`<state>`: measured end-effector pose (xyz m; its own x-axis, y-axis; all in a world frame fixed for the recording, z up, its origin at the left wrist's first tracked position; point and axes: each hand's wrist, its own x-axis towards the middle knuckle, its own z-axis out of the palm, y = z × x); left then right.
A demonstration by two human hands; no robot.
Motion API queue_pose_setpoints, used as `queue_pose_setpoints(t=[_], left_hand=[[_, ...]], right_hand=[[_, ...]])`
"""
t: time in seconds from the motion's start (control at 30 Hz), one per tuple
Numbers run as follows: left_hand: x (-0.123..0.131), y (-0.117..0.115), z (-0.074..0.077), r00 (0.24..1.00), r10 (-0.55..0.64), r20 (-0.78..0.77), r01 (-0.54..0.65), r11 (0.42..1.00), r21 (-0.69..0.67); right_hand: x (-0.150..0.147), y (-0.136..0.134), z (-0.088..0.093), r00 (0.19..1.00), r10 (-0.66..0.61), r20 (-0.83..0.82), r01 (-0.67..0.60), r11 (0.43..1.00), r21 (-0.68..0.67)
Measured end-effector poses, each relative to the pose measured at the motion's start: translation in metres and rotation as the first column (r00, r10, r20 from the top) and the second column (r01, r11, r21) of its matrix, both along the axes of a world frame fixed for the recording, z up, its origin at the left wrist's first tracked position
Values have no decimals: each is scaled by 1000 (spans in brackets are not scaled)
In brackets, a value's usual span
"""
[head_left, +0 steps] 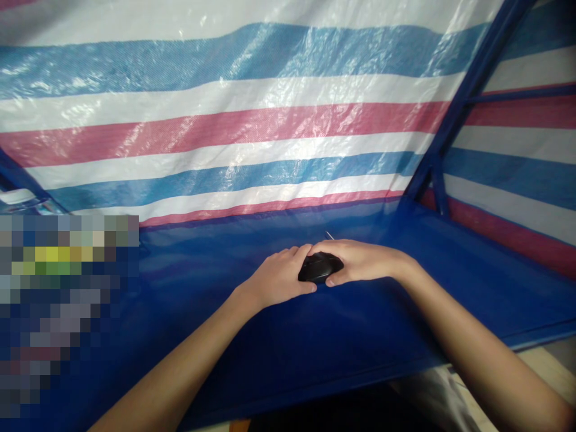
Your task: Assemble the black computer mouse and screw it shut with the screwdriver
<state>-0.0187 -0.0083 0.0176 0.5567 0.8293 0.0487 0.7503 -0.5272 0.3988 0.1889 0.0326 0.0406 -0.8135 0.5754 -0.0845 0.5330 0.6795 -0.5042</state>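
Note:
A black computer mouse (pixel 320 268) is between my two hands, low over the blue tabletop (pixel 288 348). My left hand (pixel 284 273) grips its left side, thumb at the near edge and fingers curled over the far edge. From the right, my right hand (pixel 360 259) holds the other side, its thumb at the near right corner. The fingertips meet behind the mouse, where they are partly hidden. A thin light-coloured rod (pixel 329 234) shows just beyond my right hand; whether it lies on the table or is held, I cannot tell.
A striped plastic sheet (pixel 252 126) hangs behind the table. A dark blue metal frame post (pixel 454 126) slants up at the right, with a short brace (pixel 438 189). Pixelated items cover the left side, and a white-lidded container (pixel 18 197) stands at the far left.

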Motion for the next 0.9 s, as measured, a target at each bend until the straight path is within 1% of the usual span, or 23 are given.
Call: queue_pose_setpoints(t=[0.23,0.53,0.73,0.83,0.9], left_hand=[[0,0,-2,1000,-3,9,3,1000,11],[0,1,0,1000,5,4,-5,1000,-3],[1,0,0,999,38,-11,-39,999,-31],[0,1,-1,999,47,14,-46,997,-62],[-1,2,-2,996,52,69,-45,994,-96]], right_hand=[[1,0,0,1000,10,-13,-10,1000,-5],[0,0,0,1000,-3,-7,3,1000,6],[1,2,-4,999,39,-36,-40,999,-7],[1,2,-4,999,32,-28,-32,999,-6],[1,2,-1,999,28,-28,-29,1000,-6]])
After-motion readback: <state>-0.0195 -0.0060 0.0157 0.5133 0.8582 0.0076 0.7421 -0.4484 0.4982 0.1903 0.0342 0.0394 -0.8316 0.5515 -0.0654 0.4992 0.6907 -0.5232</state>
